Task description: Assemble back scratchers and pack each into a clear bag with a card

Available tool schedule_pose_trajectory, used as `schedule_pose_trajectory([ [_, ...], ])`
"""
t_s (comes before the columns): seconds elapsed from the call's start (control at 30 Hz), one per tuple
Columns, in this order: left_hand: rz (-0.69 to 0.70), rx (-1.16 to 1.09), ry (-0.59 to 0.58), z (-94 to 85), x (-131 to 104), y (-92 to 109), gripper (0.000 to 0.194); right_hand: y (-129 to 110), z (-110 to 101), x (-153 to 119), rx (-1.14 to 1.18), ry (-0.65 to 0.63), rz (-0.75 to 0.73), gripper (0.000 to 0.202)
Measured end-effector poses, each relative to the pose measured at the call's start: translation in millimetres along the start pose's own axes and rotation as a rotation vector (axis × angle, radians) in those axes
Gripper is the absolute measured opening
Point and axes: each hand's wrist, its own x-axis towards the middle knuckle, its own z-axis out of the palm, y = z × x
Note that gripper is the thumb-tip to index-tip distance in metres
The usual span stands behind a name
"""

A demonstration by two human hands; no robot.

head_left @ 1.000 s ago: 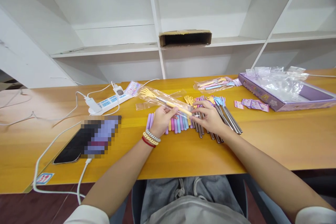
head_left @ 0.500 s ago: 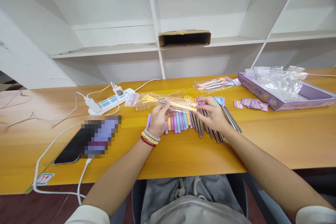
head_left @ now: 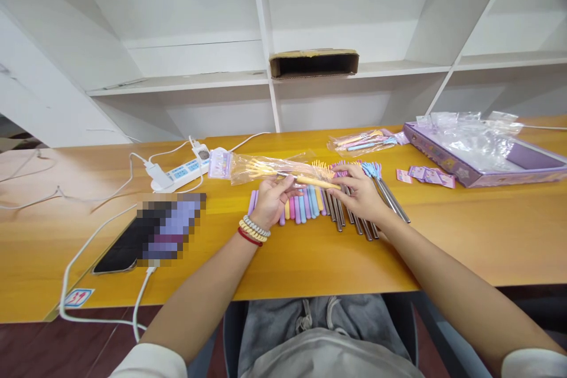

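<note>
A yellow hand-shaped back scratcher (head_left: 310, 181) lies across both hands, its claw end inside a clear plastic bag (head_left: 243, 166). My left hand (head_left: 273, 199) is closed around the middle of the scratcher and bag, thumb on top. At the handle end, the fingers of my right hand (head_left: 357, 191) pinch the scratcher's tip. Just beneath, pastel handles (head_left: 302, 207) lie in a row, partly covered by my left hand. Metal rods with coloured claw heads (head_left: 394, 201) lie beside and under my right hand.
A packed bag of scratchers (head_left: 365, 142) lies behind. To the right are printed cards (head_left: 432, 176) and a purple box (head_left: 472, 176) with clear bags. Left are a power strip (head_left: 183, 175), white cables and a phone (head_left: 121, 245). A cardboard box (head_left: 314, 64) sits on the shelf.
The bag's header end has shifted slightly left and up. The yellow scratcher's handle end has moved a little right, with my right hand following. My left hand stays closed on it.
</note>
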Motion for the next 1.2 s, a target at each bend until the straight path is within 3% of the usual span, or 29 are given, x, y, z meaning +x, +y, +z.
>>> schedule_pose_trajectory([
  [0.2,0.066,-0.093,0.147,-7.1,6,17,0.020,10,-10,2,0.009,0.027,0.057,0.014],
  [0.33,0.104,-0.105,0.180,-15.0,12,22,0.017,19,-19,3,0.039,0.018,0.103,0.015],
  [0.47,0.154,-0.081,0.225,-22.4,17,25,0.017,35,-28,2,0.189,0.064,0.249,0.017],
  [0.6,0.198,-0.104,0.338,-33.8,24,33,0.013,53,-39,1,0.497,0.247,0.508,0.024],
  [0.83,0.244,-0.098,0.514,-54.2,35,39,0.014,74,-59,7,1.109,0.758,0.868,0.022],
  [0.93,0.261,-0.078,0.536,-58.9,38,38,0.017,78,-64,6,1.264,0.872,0.955,0.019],
  [1.0,0.250,-0.062,0.535,-60.3,38,38,0.019,78,-66,4,1.332,0.870,0.925,0.011],
  [1.07,0.229,-0.042,0.523,-60.8,37,38,0.021,74,-66,3,1.366,0.776,0.850,0.001],
  [1.2,0.171,-0.017,0.460,-60.2,34,38,0.021,60,-65,4,1.307,0.476,0.767,0.020],
])
